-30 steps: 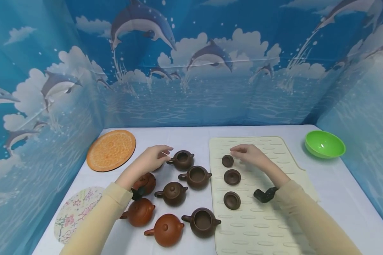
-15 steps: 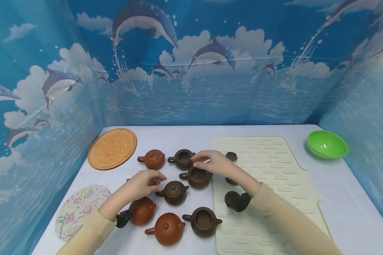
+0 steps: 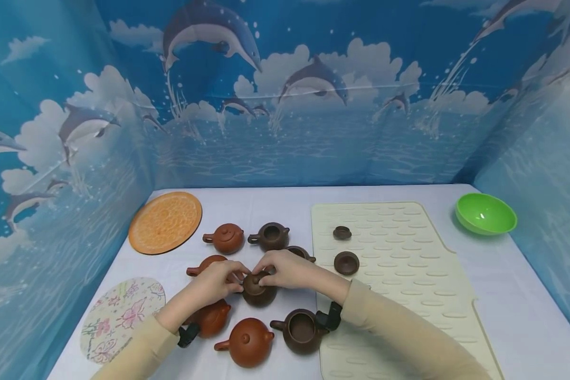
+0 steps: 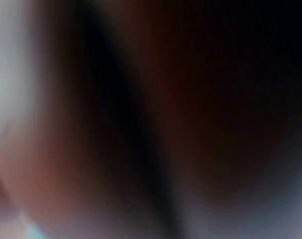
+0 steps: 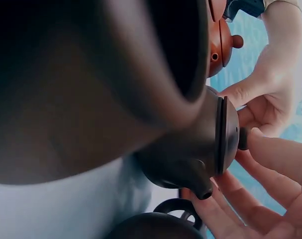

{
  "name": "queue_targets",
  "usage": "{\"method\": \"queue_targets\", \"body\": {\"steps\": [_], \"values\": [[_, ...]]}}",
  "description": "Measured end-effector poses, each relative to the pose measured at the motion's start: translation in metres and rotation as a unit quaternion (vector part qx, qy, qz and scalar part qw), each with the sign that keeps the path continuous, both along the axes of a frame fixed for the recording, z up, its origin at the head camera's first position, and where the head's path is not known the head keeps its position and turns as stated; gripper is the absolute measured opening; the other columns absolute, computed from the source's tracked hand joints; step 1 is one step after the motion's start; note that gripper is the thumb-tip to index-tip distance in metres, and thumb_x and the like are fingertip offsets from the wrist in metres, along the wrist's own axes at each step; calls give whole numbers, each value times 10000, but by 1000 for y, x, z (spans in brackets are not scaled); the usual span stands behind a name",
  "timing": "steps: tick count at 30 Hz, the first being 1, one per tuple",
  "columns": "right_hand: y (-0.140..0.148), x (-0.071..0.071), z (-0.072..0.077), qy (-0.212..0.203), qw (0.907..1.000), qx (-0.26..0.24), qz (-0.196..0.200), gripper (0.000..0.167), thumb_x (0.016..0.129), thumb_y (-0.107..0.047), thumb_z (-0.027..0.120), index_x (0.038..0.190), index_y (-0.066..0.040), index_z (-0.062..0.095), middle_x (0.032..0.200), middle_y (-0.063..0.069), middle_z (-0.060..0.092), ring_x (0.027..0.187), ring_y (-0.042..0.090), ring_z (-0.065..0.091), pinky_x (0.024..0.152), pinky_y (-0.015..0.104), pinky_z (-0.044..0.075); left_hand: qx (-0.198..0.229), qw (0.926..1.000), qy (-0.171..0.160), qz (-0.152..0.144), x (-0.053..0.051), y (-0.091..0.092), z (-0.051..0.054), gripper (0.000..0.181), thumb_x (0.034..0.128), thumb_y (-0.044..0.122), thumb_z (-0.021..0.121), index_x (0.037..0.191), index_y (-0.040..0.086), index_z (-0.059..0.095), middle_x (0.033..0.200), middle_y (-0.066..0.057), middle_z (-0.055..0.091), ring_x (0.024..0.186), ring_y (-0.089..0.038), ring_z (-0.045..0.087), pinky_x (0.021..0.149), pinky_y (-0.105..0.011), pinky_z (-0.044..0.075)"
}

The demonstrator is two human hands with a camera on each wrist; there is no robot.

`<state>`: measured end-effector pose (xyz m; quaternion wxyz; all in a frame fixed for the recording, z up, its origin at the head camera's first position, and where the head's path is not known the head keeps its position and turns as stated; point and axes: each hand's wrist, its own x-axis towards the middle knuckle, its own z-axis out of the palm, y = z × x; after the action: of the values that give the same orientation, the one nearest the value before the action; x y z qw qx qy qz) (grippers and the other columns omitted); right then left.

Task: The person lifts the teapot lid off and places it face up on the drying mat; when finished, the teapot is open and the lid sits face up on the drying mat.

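In the middle of the head view, both hands meet at a dark brown lidded teapot [image 3: 259, 298]. My left hand [image 3: 214, 281] holds it at its handle side, thumb and fingers bent there; the handle is mostly hidden. From the right, my right hand [image 3: 290, 270] pinches the knob of its lid [image 5: 232, 134], which sits on the pot. The right wrist view shows the thumb on the knob and the spout [image 5: 199, 181] pointing down in that picture. A large dark teapot [image 5: 66, 114] blurs its foreground. Only dark blur fills the left wrist view.
Open dark teapots [image 3: 302, 331] stand around, with reddish teapots [image 3: 247, 343] at left and front. Two dark lids [image 3: 346, 263] lie on a cream mat [image 3: 399, 295]; the forearm covers part of it. Behind are an orange round mat [image 3: 165, 222] and a green bowl [image 3: 485, 214].
My right hand has moved left from the lids on the mat to the dark teapot. My left hand has come down and right to the same pot. The farthest lid has shifted and tilted.
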<state>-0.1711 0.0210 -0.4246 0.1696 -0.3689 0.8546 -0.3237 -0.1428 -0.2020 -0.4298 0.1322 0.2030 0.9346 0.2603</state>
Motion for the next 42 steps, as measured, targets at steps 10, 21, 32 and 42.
{"method": "queue_targets", "body": {"steps": [10,21,32,42], "values": [[-1,1,5,577,9982,94,122,169,878,-179,749,1045,-153,754,1035,6,691,966,168,648,814,233,527,43,9995,-92,298,-6,3,-3,295,786,65,812,1056,145,722,862,54,685,780,-65,636,670,-216,545],[0,7,6,934,9955,-43,141,98,855,-130,764,947,-132,731,1016,-12,676,902,136,641,772,194,513,87,9989,-164,425,-3,9,-6,251,781,56,808,1011,114,728,763,59,669,713,-51,597,642,-204,523],[12,-1,18,320,9947,-894,-391,77,868,-123,730,939,-149,731,1061,0,715,923,143,666,779,232,551,46,9990,-74,443,4,4,-8,221,782,60,811,976,129,731,739,87,641,693,-38,576,633,-194,501],[122,-29,19,-2318,9111,-2535,-2277,310,957,-183,646,1196,10,610,1222,147,641,994,160,697,941,377,558,-8,9989,72,473,5,4,-6,279,782,72,813,1042,150,745,743,102,630,688,-30,577,641,-200,507]]}}
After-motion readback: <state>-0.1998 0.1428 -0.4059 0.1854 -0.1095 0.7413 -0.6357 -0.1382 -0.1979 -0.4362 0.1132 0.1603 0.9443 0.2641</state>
